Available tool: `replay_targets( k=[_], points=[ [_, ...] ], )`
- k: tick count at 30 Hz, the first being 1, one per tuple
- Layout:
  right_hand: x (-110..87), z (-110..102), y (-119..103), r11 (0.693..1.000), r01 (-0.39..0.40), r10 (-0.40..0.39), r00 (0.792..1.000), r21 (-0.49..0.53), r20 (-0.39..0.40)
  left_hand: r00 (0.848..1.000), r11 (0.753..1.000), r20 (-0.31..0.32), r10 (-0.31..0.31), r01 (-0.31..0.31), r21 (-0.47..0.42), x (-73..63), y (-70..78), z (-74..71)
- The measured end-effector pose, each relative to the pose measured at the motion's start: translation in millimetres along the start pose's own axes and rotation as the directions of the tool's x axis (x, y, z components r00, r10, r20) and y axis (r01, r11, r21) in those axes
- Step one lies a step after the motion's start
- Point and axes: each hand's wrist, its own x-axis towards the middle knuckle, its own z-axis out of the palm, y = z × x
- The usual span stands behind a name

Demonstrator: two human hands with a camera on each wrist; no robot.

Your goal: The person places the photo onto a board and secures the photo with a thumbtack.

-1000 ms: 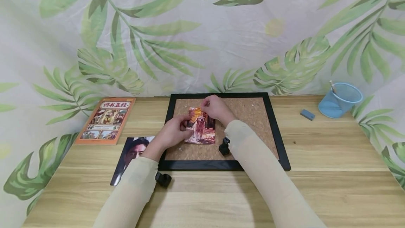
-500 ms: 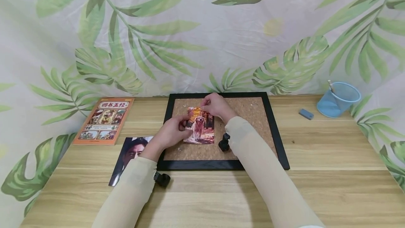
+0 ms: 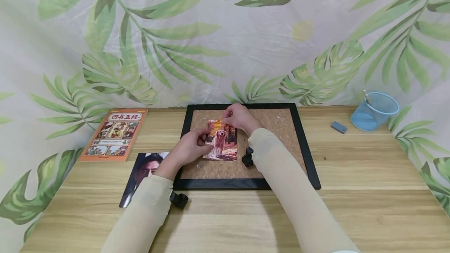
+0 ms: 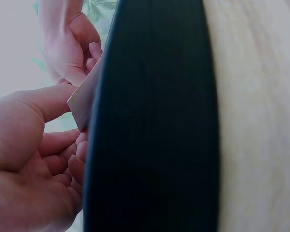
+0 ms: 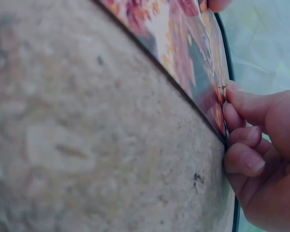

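A glossy photo of a golden dog [image 3: 221, 139] lies on a black-framed corkboard [image 3: 242, 170]. My left hand [image 3: 188, 147] holds the photo by its left edge, thumb over the lower part and index finger higher up. In the left wrist view the photo's corner [image 4: 79, 113] stands slightly raised between the thumb and fingers. At the photo's top edge, my right hand [image 3: 241, 118] pinches a pushpin; in the right wrist view its thin metal shaft [image 5: 223, 87] shows at the print, while the fingertips hide its head.
Left of the board lie a portrait photo [image 3: 140, 173], partly under the left forearm, and an orange comic-covered book [image 3: 114, 136]. A blue mesh pen cup [image 3: 373, 114] and a small blue eraser-like block [image 3: 339, 127] stand at the right. A leaf-print curtain hangs behind.
The view has drifted slightly, shifting the whole scene a little left. Both hands stay in place at the dog photo, with no clear change in their grip.
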Motion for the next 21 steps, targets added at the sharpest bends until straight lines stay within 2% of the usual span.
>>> replay_targets(
  k=[4,7,12,16,21],
  points=[
    [-0.2,-0.4,-2.0,0.999,-0.019,0.019,1.000,-0.037,0.006,1.000,1.000,0.006,0.001,-0.001,0.006,0.0,1.1,-0.6],
    [-1.7,-1.2,-1.1,1.000,-0.009,0.009,1.000,-0.023,-0.004,1.000,1.000,0.004,0.013,-0.014,0.021,0.7,0.9,-1.2],
    [-7.3,-0.8,7.2,0.996,0.054,-0.053,0.998,0.075,-0.024,0.999,0.996,-0.013,0.043,-0.042,0.076,-0.5,1.7,-1.3],
    [-12.7,-0.2,14.1,0.984,0.111,-0.108,0.994,0.143,-0.024,0.999,0.993,-0.029,0.033,-0.029,0.117,-5.0,5.7,-0.3],
    [-20.9,-7.4,16.4,0.973,0.167,-0.159,0.985,0.158,-0.061,0.998,0.983,-0.058,0.015,-0.004,0.184,-8.1,11.3,-0.5]
  ],
)
